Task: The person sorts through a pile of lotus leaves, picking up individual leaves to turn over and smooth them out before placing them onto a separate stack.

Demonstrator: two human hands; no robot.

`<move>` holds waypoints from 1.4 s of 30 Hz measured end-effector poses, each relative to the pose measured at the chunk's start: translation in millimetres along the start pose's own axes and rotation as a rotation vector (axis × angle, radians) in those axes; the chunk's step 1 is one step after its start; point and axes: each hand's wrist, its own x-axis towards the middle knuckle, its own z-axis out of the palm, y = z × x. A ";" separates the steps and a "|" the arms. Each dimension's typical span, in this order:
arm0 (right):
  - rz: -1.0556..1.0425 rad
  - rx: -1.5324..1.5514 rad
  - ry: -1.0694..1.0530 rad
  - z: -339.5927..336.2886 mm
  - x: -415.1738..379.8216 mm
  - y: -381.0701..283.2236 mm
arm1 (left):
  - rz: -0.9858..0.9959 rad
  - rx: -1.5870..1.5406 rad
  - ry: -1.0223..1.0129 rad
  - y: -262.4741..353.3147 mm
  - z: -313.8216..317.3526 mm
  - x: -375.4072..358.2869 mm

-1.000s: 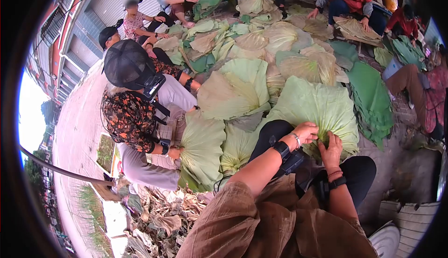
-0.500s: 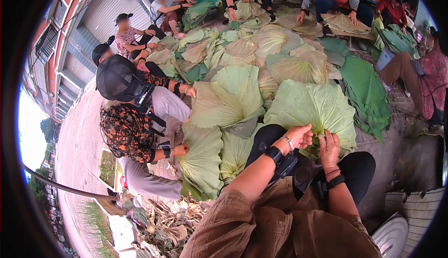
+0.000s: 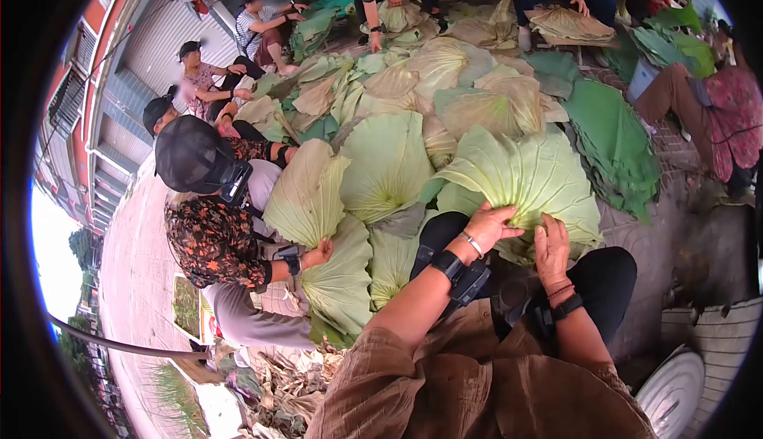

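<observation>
I can read no text, label, brand, number or sign anywhere in my view: nothing legible on the pale green lotus leaves [image 3: 517,177], the clothing, or the grey shuttered building front [image 3: 151,50] at upper left.

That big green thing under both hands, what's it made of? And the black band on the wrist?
The big leaf looks like real plant, matte pale green with ribs fanning out and a wavy edge. The wrist band on the left hand looks like smooth black plastic or rubber; hard to tell which.
</observation>
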 end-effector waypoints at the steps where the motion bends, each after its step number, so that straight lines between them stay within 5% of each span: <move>1: 0.006 -0.005 0.003 -0.9 0.2 2.9 | 0.035 -0.033 -0.060 4.5 -2.9 0.3; 10: 0.109 0.067 0.034 3.4 0.7 13.4 | 0.374 0.024 -0.187 106.9 5.8 -33.0; 17: 0.147 0.047 -0.001 7.1 0.8 23.9 | 0.454 -0.003 -0.022 160.9 -98.6 -8.4; 20: 0.143 0.038 -0.004 8.9 1.8 25.8 | 0.437 -0.080 0.168 170.2 -153.9 -0.7; 22: 0.143 0.026 -0.011 10.3 2.7 24.5 | 0.205 -0.158 0.640 165.6 -168.9 -11.7; 25: 0.145 0.025 -0.024 14.8 5.5 25.2 | 0.094 -0.109 0.758 147.6 -183.6 -18.5; 28: 0.156 0.019 -0.057 19.0 2.1 27.7 | 0.115 0.025 0.702 126.1 -196.0 -11.6; 37: 0.117 -0.005 -0.040 21.4 -1.0 33.2 | 0.213 0.544 0.386 85.5 -38.7 -17.1; 42: 0.046 -0.149 -0.149 16.0 -1.1 27.0 | 0.088 0.758 0.076 20.4 -0.2 2.1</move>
